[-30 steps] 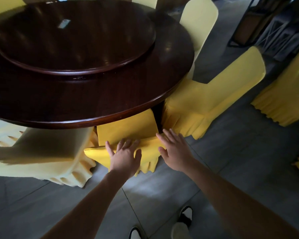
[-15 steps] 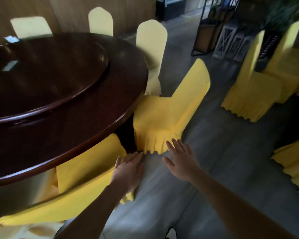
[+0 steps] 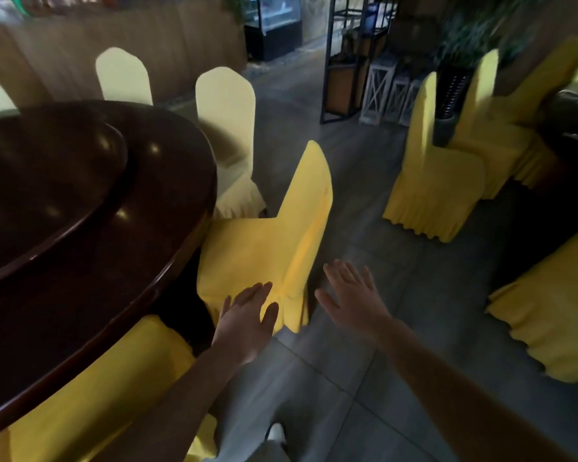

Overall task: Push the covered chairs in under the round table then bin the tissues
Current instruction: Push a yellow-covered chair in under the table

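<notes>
Covered chair [image 3: 264, 248], bright yellow, pleated skirt

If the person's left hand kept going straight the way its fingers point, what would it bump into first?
Most likely the yellow covered chair. The left hand is open, with fingers aimed up and slightly right at its seat corner. Depth is unclear; it may already be touching the cover.

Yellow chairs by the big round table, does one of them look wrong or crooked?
Yes. The yellow chair just ahead of the left hand sticks out from the round table, its seat mostly uncovered and its back angled away. The pale chairs behind it stand close in.
</notes>
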